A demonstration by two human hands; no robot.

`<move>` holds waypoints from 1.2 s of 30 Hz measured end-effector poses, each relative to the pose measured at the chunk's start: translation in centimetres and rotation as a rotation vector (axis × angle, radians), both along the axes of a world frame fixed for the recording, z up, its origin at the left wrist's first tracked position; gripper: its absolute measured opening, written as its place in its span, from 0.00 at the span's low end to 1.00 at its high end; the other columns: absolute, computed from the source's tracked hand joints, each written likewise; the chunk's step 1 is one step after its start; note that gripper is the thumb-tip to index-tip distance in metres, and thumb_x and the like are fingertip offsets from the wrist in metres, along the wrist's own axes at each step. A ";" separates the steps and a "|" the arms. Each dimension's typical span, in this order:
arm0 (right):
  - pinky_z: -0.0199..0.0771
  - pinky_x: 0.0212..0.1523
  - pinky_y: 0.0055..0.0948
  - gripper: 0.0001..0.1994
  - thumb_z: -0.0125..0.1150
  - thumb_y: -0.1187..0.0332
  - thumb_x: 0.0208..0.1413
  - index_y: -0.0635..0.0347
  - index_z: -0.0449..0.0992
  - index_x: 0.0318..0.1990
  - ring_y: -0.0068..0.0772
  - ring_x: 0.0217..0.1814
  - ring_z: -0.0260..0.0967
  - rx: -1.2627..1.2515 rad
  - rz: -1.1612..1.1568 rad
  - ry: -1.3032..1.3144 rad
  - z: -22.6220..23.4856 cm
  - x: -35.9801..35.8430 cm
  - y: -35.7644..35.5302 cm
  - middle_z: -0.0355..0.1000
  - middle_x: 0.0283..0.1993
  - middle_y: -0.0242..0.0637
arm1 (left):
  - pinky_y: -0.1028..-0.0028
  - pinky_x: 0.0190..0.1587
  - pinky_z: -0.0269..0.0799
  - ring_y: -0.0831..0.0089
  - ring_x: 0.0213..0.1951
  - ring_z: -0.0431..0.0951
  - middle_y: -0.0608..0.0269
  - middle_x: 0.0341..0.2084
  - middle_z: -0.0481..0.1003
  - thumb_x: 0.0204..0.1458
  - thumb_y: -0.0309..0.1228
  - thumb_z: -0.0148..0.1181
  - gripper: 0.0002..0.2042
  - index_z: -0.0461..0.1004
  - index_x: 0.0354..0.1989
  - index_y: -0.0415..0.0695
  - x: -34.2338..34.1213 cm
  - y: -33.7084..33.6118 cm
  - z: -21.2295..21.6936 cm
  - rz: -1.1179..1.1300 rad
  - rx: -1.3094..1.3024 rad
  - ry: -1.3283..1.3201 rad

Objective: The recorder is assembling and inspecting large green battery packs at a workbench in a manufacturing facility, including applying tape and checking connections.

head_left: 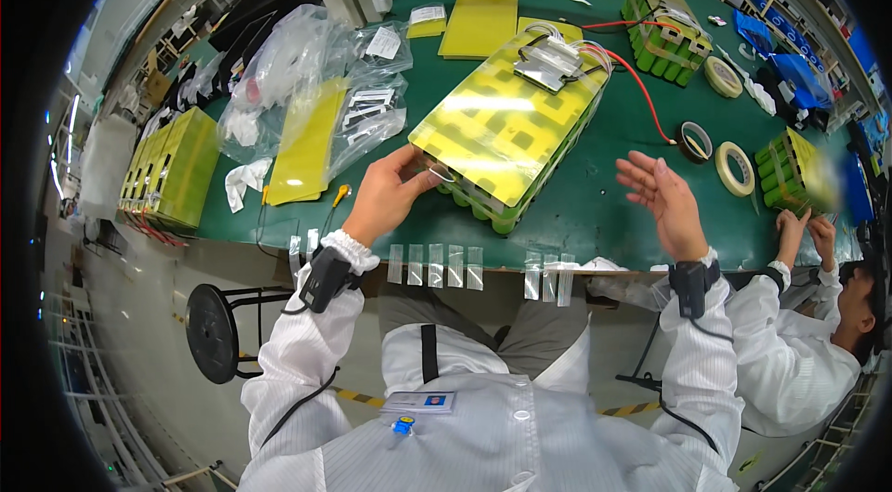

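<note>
White coat [418, 450] nearest. Battery pack [511, 120] lies slantwise near the table's [585, 227] front edge; left hand [383, 196] part-curled at its left corner, grip unclear; right hand [669, 206] open, empty, apart to the right. Trailing red wire [640, 83] could snag, pull loose if the pack turns.

Workshop: battery packs [506, 120], green workbench [599, 213]

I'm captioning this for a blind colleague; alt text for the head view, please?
A person's left hand touches the left corner of a yellow-topped green battery pack on a green table. The right hand is open, right of the pack.
</note>
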State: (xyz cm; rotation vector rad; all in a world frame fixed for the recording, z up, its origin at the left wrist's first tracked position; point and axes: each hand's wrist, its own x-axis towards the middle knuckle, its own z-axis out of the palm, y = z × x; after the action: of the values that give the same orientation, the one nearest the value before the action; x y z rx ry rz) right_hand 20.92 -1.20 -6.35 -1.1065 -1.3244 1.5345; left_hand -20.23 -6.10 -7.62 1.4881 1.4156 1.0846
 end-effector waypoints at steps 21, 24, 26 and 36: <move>0.71 0.48 0.25 0.38 0.47 0.86 0.46 0.70 0.55 0.71 0.39 0.72 0.60 0.143 -0.002 0.120 -4.7 -4.9 14.2 0.61 0.70 0.51 | 0.64 0.59 0.67 0.49 0.56 0.74 0.40 0.54 0.73 0.33 0.28 0.80 0.57 0.45 0.70 0.24 7.7 -3.9 -0.7 0.327 0.186 0.289; 0.70 0.46 0.22 0.39 0.46 0.88 0.45 0.68 0.56 0.71 0.38 0.70 0.61 0.133 0.048 0.163 -4.8 -5.6 14.4 0.63 0.70 0.44 | 0.64 0.58 0.68 0.48 0.54 0.76 0.38 0.52 0.74 0.33 0.29 0.79 0.57 0.44 0.69 0.21 7.6 -4.4 -1.1 0.347 0.171 0.278; 0.67 0.44 0.19 0.40 0.45 0.85 0.42 0.65 0.58 0.71 0.34 0.70 0.61 0.142 0.059 0.115 -5.0 -6.0 14.3 0.64 0.69 0.40 | 0.64 0.57 0.69 0.46 0.53 0.77 0.35 0.51 0.74 0.33 0.32 0.80 0.58 0.44 0.68 0.19 7.4 -4.7 -1.5 0.331 0.210 0.262; 0.63 0.52 0.18 0.40 0.44 0.82 0.41 0.66 0.57 0.71 0.34 0.71 0.59 0.077 -0.016 0.031 -3.9 -5.7 13.2 0.63 0.70 0.39 | 0.55 0.68 0.45 0.52 0.66 0.62 0.36 0.65 0.59 0.25 0.52 0.82 0.72 0.37 0.70 0.21 8.5 -4.5 -2.0 0.345 0.074 0.404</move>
State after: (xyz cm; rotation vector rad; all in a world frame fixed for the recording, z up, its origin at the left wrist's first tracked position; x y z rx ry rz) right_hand 15.23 11.96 -10.21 -1.0389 -1.3397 1.4707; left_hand -11.73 -10.63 -9.58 1.6165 1.9888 1.0867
